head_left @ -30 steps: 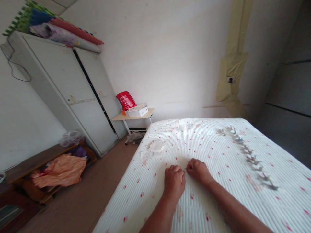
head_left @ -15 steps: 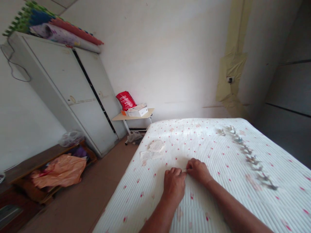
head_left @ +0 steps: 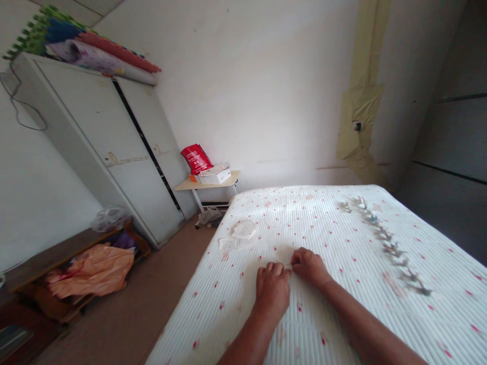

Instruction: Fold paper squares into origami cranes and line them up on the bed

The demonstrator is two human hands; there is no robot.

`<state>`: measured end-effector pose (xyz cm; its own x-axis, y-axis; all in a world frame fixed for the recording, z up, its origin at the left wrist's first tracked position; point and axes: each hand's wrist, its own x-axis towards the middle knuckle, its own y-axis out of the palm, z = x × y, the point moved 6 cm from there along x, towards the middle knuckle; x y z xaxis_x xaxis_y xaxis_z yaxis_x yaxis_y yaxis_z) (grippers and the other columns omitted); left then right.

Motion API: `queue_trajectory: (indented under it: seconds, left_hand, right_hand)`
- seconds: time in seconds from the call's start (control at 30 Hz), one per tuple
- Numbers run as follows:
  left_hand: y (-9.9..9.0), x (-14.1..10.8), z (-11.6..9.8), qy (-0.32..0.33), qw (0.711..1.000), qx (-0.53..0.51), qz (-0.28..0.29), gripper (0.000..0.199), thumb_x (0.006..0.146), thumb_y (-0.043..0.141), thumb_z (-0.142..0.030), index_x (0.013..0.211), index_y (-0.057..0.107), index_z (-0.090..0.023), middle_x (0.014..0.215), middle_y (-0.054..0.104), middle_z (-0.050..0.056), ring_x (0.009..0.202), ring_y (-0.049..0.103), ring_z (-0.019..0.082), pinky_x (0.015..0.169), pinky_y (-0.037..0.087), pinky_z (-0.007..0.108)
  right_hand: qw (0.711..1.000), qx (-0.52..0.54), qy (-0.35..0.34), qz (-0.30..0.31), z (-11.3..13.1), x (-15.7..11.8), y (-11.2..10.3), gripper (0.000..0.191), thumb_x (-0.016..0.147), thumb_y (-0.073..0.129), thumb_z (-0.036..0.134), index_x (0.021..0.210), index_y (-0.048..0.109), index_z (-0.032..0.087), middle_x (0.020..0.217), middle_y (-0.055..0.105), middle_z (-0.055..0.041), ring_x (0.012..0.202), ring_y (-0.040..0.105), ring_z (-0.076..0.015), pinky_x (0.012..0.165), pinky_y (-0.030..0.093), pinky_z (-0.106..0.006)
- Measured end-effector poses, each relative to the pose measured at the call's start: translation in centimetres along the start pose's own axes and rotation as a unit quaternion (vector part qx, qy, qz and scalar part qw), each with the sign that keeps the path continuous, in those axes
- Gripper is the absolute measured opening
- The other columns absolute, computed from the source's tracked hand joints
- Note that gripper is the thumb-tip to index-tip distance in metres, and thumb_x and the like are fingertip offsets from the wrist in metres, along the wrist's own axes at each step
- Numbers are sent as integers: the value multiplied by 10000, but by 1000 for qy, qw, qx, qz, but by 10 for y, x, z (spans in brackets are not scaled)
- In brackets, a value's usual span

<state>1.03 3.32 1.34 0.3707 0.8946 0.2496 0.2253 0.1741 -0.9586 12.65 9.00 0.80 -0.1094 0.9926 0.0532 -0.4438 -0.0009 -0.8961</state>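
Observation:
Both hands rest low over the white ribbed bed cover (head_left: 266, 213) with small red dots. My left hand (head_left: 273, 289) has its fingers curled, and my right hand (head_left: 310, 266) pinches just to its right. A small thin pale piece (head_left: 287, 265), perhaps paper, shows between the fingertips; most of it is hidden. Beyond my left hand lie printed paper pieces (head_left: 244, 229), some of them overlapping. To the right, a slanting row of small grey-white folded-looking objects (head_left: 391, 248) runs across the cover, too blurred to name.
Past the bed's left corner, a small table (head_left: 186, 184) bears a red bag (head_left: 196, 158) and a white box (head_left: 216, 176). A grey cabinet (head_left: 91, 116) with rolled mats (head_left: 102, 58) on top stands left. Orange plastic (head_left: 95, 268) lies on a low wooden unit.
The view has shifted very slightly. Both hands keep almost the same place and grip, and the things on the bed have not moved.

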Motion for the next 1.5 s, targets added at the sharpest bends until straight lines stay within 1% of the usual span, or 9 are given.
queue_trajectory:
  seconds: [0.17,0.3,0.4,0.5,0.8,1.0,1.17,1.33,1.5]
  left_hand:
    - [0,0,1,1,1000,-9,1,237,868,420,-217,1004,605,-277,951,585,21,946,471,190,754,334,339]
    - [0,0,1,-2,1000,-11,4,250,875,403,-215,1006,608,-272,953,582,26,949,470,184,755,335,338]
    - [0,0,1,-4,1000,-17,1,257,875,394,-206,997,613,-263,955,582,30,952,468,188,763,335,341]
    - [-1,0,0,-6,1000,-20,5,256,869,402,-206,1000,615,-260,960,581,38,957,465,192,774,337,341]
    - [-3,0,0,-13,1000,-20,11,256,863,412,-210,1005,620,-251,972,589,49,959,466,201,788,342,349]
    - [-3,0,0,-13,1000,-26,11,255,858,412,-203,988,626,-250,979,592,49,963,467,201,791,342,348]
    - [-3,0,0,-15,999,-33,6,254,856,409,-191,979,625,-243,968,590,47,963,469,200,788,341,348]
    - [-3,0,-1,-18,999,-32,6,257,868,389,-197,966,623,-238,957,593,46,957,474,200,772,340,347]
    - [-4,0,0,-16,999,-33,3,236,857,411,-197,958,619,-244,963,593,39,959,475,197,772,341,340]
  right_hand:
    - [999,35,-7,12,-5,1,1,116,670,548,139,702,647,189,816,633,-5,752,561,-123,640,339,-212]
    - [1000,29,0,-10,-4,-1,1,73,683,576,208,690,645,185,788,625,-10,725,551,-127,625,332,-221]
    - [1000,6,8,-25,-2,-2,0,75,677,571,189,687,645,183,780,623,-15,740,545,-137,636,323,-231]
    - [1000,2,11,-16,-1,-2,0,100,674,550,154,688,644,182,795,627,-17,758,545,-139,643,322,-229]
    - [999,53,0,6,-11,2,1,182,641,504,68,689,639,180,810,633,-5,735,558,-113,631,347,-192]
    - [997,80,3,9,-13,3,2,163,674,499,116,701,646,182,832,637,-10,721,565,-114,621,355,-198]
    - [999,42,16,-24,-7,-2,0,75,674,571,202,684,642,183,790,623,-8,694,548,-123,609,334,-221]
    - [999,10,16,-26,-1,-4,-2,84,681,568,171,698,648,189,804,626,-12,748,542,-133,630,324,-223]
    - [999,28,4,-17,-4,-2,-1,129,667,536,117,700,640,186,813,625,-6,744,544,-119,629,327,-204]
